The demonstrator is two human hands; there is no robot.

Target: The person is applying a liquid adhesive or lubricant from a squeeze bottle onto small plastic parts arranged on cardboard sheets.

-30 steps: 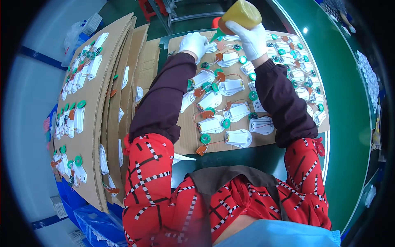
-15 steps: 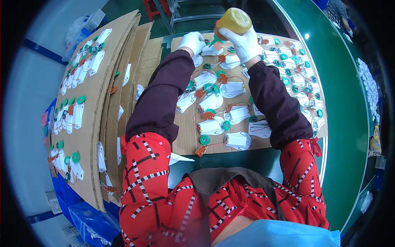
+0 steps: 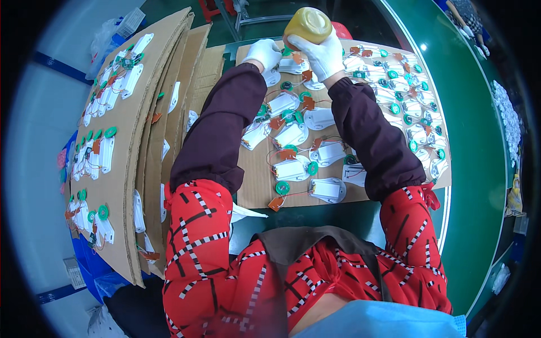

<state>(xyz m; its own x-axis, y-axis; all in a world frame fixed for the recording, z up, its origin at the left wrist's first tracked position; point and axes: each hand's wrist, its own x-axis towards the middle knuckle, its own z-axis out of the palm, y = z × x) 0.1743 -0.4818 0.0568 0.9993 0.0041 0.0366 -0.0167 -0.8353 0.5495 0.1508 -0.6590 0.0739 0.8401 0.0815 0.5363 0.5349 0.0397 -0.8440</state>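
Here the right hand (image 3: pixel 322 55) is clamped around a yellow bottle (image 3: pixel 309 26), base up, its long axis slanting down and leftward toward the left hand (image 3: pixel 265 54). Between the hands, close by the left one, a white housing (image 3: pixel 292 67) lies crosswise; the left fingertips are hidden, so I cannot tell their grip. The bottle looks rounded and translucent, the housing smooth plastic, the cardboard (image 3: pixel 252 183) beneath matte brown

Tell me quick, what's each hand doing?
Left hand: can't tell if it's open or holding something.
Right hand: closed, holding the yellow bottle.
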